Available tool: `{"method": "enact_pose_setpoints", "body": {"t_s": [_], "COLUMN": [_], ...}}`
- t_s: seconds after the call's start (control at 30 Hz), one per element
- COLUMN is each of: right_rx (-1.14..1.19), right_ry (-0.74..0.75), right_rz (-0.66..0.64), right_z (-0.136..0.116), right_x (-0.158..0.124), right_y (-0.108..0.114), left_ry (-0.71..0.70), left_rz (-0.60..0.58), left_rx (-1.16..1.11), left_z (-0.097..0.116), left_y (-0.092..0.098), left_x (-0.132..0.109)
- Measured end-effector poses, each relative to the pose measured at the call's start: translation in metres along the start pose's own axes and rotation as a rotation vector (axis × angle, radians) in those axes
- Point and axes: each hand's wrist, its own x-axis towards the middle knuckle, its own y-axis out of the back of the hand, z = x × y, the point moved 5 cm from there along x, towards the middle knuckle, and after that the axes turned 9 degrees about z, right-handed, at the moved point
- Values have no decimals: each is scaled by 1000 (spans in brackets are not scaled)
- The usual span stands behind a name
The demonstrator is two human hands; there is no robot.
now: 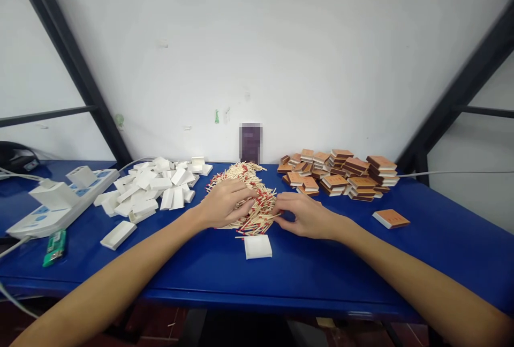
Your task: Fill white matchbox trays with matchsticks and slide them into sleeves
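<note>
A heap of loose wooden matches (257,219) with red heads lies in the middle of the blue table. My left hand (225,202) rests over the heap's left side, fingers stretched to the right and the thumb apart from them. At the heap's right edge, my right hand (305,215) pinches matches between thumb and fingers; how many cannot be made out. In front of the heap, between my hands, sits a white matchbox tray (258,247), with a few stray matches just behind its left corner.
White matchbox trays (146,183) are piled at the left, with one lone tray (118,235) nearer me. Orange-brown matchboxes (337,173) are stacked at the right, and a single matchbox (391,218) lies apart. A power strip (66,205) and a green packet (54,247) occupy the far left.
</note>
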Motion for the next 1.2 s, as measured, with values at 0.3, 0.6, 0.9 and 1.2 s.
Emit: {"method": "enact_pose_setpoints", "body": {"t_s": [0.3,0.6,0.9,1.2], "right_rx": [8,35,87,162], "right_ry": [8,67,61,-18], "right_rz": [-10,-32,74,199], "right_z": [-1,-20,-22,-15], "right_x": [2,5,4,5], "right_y": [-3,-3,-6,-9], "left_ry": [341,181,46,23], "left_rz": [34,9,-59,2], "left_rx": [-24,-104,-43,-38], "left_z": [7,21,30,22], "left_y": [15,18,-5,-1], "left_x": [-28,-26,-24,-24]}}
